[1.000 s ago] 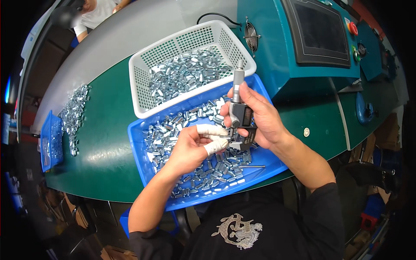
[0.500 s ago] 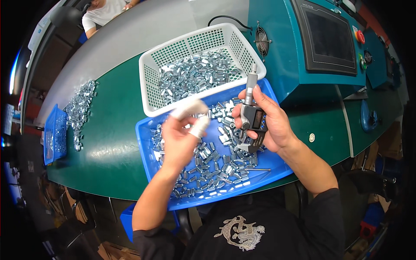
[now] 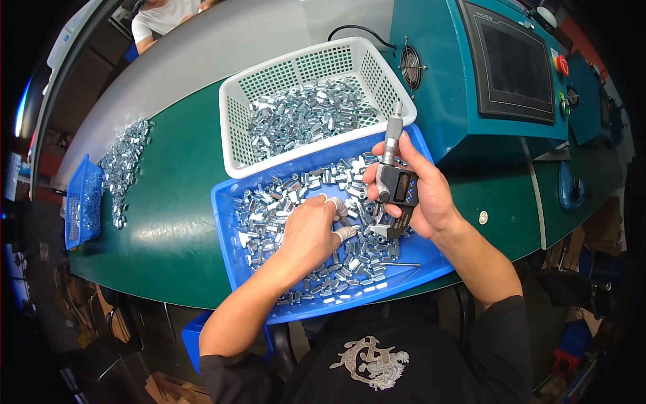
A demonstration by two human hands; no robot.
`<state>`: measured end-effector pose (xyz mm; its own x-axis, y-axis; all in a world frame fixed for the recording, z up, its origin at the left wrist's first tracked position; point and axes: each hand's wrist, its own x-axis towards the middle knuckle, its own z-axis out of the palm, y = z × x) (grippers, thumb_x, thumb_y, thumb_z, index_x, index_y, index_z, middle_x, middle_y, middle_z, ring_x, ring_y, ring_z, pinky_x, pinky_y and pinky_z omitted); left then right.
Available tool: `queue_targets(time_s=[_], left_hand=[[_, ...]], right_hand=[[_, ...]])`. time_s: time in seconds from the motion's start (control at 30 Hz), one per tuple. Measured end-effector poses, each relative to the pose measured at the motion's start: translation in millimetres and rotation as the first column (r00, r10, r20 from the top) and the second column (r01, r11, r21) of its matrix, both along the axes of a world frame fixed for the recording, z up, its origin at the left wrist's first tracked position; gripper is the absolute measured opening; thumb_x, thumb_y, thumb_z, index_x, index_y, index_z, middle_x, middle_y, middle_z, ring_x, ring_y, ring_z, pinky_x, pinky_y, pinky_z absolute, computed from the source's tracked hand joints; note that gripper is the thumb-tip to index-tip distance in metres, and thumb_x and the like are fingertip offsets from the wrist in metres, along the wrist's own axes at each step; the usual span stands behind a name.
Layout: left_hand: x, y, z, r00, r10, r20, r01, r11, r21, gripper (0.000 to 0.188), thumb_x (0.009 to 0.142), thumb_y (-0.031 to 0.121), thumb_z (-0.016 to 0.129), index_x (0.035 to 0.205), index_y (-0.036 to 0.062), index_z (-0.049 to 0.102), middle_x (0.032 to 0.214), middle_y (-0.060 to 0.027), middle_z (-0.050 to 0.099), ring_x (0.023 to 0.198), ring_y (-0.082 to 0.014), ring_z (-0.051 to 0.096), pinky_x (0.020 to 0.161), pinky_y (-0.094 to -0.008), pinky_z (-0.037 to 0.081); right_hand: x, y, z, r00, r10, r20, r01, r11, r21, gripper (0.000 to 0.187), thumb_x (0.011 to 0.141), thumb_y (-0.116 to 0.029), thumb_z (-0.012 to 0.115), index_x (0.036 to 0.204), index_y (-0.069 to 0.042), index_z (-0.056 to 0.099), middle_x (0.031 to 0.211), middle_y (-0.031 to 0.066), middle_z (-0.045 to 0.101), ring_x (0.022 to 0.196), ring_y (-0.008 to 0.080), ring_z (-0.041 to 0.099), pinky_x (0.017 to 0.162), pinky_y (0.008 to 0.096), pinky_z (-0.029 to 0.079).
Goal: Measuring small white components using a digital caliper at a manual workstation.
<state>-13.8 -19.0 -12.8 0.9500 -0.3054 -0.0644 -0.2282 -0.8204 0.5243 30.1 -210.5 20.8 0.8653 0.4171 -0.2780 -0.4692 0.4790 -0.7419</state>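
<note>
My right hand (image 3: 434, 202) is closed around a digital micrometer (image 3: 402, 185), its thimble pointing up and away and its dark frame low over a blue tray (image 3: 225, 236). Down in that tray, my left hand (image 3: 311, 232) reaches among silvery hex coupling nuts (image 3: 276, 195). White coverings wrap its thumb and forefinger, which are apart, with nuts between and around them. Whether any nut is touched by the fingertips is hard to see. The tray's nuts lie loose in a layer, and a thin metal rod (image 3: 402, 264) rests near its right front side.
A white perforated basket (image 3: 232, 128) of similar nuts sits behind the tray. Left on the green table are a nut pile (image 3: 124, 161) and a small blue basket (image 3: 84, 225). A teal machine (image 3: 437, 94) with a screen stands right. Another person (image 3: 165, 20) sits across.
My left hand has come down from above the tray into the nuts, moving slightly right, its fingers pointing into them. My right hand keeps the micrometer in nearly the same place.
</note>
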Motion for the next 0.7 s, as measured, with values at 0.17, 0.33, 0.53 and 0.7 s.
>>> queue_targets(time_s=[0.17,0.33,0.53,0.7], left_hand=[[-2,2,-6,0.995,-0.065,0.073,0.066,0.998,0.000,0.026,0.065,0.018,0.080,0.080,0.0031,0.064,0.074,-0.0110,0.060,0.070,-0.0283,0.060,0.063,-0.0388,0.048],[1,2,-3,1.000,-0.027,-0.016,0.025,0.993,-0.113,0.028,0.063,0.014,0.081,0.083,0.0035,0.065,0.074,-0.0090,0.060,0.067,-0.0249,0.058,0.063,-0.0364,0.048],[2,1,5,0.973,0.019,-0.232,-0.074,0.970,-0.232,0.026,0.066,0.012,0.082,0.083,0.0020,0.065,0.070,-0.0018,0.061,0.061,-0.0115,0.053,0.058,-0.0273,0.046],[4,4,5,0.927,0.041,-0.374,-0.251,0.809,-0.531,0.019,0.074,0.007,0.077,0.083,0.0035,0.061,0.082,-0.0015,0.065,0.068,-0.0075,0.057,0.061,-0.0220,0.047]], right_hand=[[-1,-1,1,1.000,-0.008,-0.008,0.008,1.000,-0.021,0.043,0.098,-0.046,0.035,0.111,-0.007,0.049,0.086,0.0120,0.061,0.070,0.0156,0.063,0.039,0.0196,0.043],[0,0,0,1.000,0.008,-0.003,-0.008,1.000,-0.022,0.043,0.098,-0.046,0.036,0.109,-0.007,0.050,0.086,0.0116,0.061,0.071,0.0153,0.063,0.039,0.0195,0.043],[1,0,-2,1.000,0.011,0.004,-0.011,1.000,-0.003,0.042,0.097,-0.046,0.037,0.109,-0.008,0.050,0.087,0.0106,0.062,0.071,0.0156,0.064,0.039,0.0196,0.043],[1,0,-3,1.000,0.008,0.009,-0.008,1.000,-0.005,0.043,0.097,-0.047,0.037,0.109,-0.008,0.050,0.086,0.0105,0.062,0.071,0.0154,0.064,0.039,0.0199,0.043]])
